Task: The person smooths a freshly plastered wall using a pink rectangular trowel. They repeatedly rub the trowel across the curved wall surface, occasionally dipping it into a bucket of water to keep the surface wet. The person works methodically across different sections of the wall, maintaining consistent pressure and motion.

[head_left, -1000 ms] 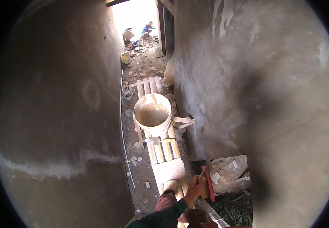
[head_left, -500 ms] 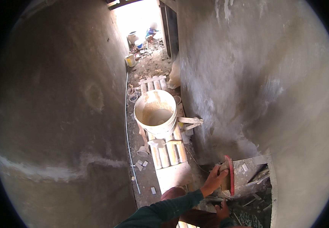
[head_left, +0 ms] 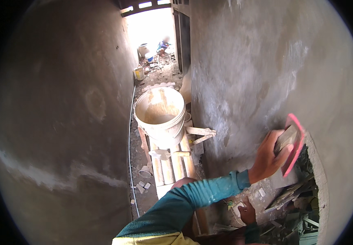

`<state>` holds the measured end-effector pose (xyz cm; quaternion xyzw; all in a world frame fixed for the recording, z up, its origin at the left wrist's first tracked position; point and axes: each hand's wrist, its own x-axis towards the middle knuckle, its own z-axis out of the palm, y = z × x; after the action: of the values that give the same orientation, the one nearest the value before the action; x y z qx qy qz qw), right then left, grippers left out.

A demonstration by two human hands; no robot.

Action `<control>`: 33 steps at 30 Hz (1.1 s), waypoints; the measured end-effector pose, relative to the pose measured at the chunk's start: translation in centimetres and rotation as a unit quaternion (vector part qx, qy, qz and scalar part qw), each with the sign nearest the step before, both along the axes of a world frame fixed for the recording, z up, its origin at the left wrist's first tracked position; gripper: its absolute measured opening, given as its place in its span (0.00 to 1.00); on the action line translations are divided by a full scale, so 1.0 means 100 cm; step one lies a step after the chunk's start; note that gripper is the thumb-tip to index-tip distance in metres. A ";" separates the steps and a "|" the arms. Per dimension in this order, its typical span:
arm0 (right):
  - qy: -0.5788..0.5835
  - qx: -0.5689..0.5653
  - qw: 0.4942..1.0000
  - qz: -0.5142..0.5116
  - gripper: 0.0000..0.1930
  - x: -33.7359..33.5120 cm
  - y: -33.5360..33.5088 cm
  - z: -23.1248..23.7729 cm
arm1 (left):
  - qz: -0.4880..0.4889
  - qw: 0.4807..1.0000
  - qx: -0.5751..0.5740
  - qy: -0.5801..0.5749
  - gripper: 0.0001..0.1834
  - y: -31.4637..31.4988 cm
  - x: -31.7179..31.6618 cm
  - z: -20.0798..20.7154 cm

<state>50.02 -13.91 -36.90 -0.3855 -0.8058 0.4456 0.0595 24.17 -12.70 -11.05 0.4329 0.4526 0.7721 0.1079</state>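
Note:
My left hand reaches across to the right, wrapped round the grey grip of a plastering float with a pinkish-red plate. The plate faces the plastered right wall, just above the rough corner of an opening; whether it touches cannot be made out. Lower down, my right hand is open, fingers apart, beside a small pale object on the floor. A white bucket with a little greyish contents stands on a bench of round poles. In front of the bucket lies a trowel with a wooden handle.
Plastered walls flank this narrow passage, the left wall running close by. A thin pale pipe follows its foot. Scrap wood fills the lower right. Wooden brackets jut beside the bench. Far off, a person crouches near buckets.
My left hand has lifted the float up and to the right, from low by the opening to the wall beside its corner. The whole view has shifted slightly.

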 end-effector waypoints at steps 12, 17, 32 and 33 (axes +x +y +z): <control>0.068 0.153 0.984 0.065 0.33 0.007 -0.009 0.070 | 0.040 0.990 0.120 0.061 0.23 0.017 0.020 0.066; 0.060 0.197 0.977 0.046 0.29 0.027 -0.021 0.145 | 0.060 0.974 0.201 0.089 0.25 0.041 0.041 0.103; 0.187 0.412 0.879 -0.153 0.25 0.063 -0.052 0.301 | 0.072 0.959 0.180 0.205 0.24 0.063 0.108 0.133; 0.204 0.410 0.867 -0.198 0.24 0.062 -0.049 0.308 | 0.072 0.956 0.184 0.216 0.25 0.062 0.117 0.138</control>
<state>56.27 -18.79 -6.09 -0.3786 -0.7924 0.1229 0.4622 35.88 -6.46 2.75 0.5679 0.3454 0.7358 -0.1296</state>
